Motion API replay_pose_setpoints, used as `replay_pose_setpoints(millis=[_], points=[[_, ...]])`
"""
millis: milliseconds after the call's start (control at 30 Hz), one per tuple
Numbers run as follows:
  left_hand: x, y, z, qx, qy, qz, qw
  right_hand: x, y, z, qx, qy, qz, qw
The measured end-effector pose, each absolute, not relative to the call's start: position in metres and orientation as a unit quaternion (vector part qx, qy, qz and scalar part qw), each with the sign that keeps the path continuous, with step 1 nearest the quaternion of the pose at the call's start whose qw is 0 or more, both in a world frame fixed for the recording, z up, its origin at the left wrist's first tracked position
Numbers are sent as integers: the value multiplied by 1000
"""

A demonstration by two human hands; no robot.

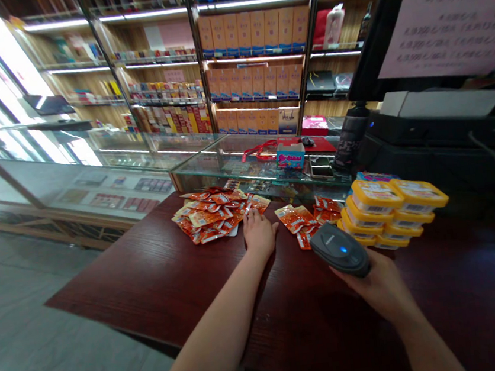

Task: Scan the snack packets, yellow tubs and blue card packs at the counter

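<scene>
My right hand (384, 283) is wrapped round a dark grey barcode scanner (339, 250) with a lit blue light on top. The scanner's head points toward a small group of orange snack packets (298, 218). My left hand (259, 233) lies palm down, thumb apart, with its fingertips at the right edge of a larger heap of orange and cream packets (210, 213). What is under those fingertips is hidden. Just beyond the scanner stands a stack of yellow-lidded plastic tubs (380, 212), two columns side by side.
Everything lies on a dark red-brown wooden counter (160, 284). Behind it runs a glass display case (209, 160) bearing a blue and pink box (290, 158) and a phone (321, 167). A monitor with a pink paper sign (448, 25) rises at the right. Stocked shelves (255, 56) line the back.
</scene>
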State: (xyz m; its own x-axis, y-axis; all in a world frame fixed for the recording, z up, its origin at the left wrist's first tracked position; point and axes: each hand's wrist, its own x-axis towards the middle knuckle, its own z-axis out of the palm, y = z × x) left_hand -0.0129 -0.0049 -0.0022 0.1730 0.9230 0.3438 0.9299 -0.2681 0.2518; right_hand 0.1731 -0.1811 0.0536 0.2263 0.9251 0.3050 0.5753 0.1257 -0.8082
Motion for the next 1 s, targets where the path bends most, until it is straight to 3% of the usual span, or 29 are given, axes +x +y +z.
replay_pose_setpoints(millis=[300, 467, 600, 867, 1000], points=[[-14, 1, 1, -764, -624, -167, 12, 177, -180, 50, -634, -600, 182, 453], [-10, -7, 6, -781, -588, -210, 11, 175, -179, 50, -642, -574, 177, 476], [1, -9, 11, -790, -568, -225, -59, 176, -178, 49, -655, -558, 182, 476], [17, 24, 26, -765, -616, -116, -146, 179, -173, 42, -654, -561, 173, 477], [17, 21, 25, -758, -595, -203, -175, 180, -171, 40, -640, -561, 179, 494]])
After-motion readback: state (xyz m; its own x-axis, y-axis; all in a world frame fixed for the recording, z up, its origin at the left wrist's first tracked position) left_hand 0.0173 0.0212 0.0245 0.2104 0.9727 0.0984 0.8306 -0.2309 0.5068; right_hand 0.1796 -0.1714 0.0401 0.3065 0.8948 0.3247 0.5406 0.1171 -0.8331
